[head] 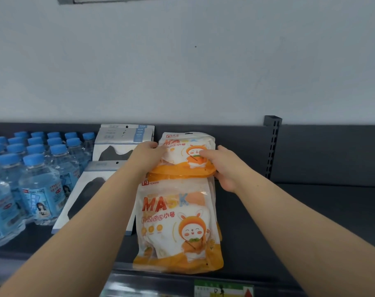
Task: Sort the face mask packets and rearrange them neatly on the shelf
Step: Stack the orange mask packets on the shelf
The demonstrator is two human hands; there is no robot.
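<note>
Both hands grip the rear orange packets point(187, 156), a small stack of rabbit-printed mask bags at the back of the dark shelf point(310, 221). The left hand point(149, 156) curls its fingers over the stack's left edge. The right hand point(223, 166) lays its thumb across the front and wraps its fingers round the right edge. Just in front, touching that stack's lower edge, lies the front orange stack point(178, 228), reaching the shelf lip. To the left sit grey-white mask packets point(122, 142) at the back and another grey-white packet point(86, 189) nearer, partly under the left forearm. Blue-capped water bottles point(32, 179) stand further left.
</note>
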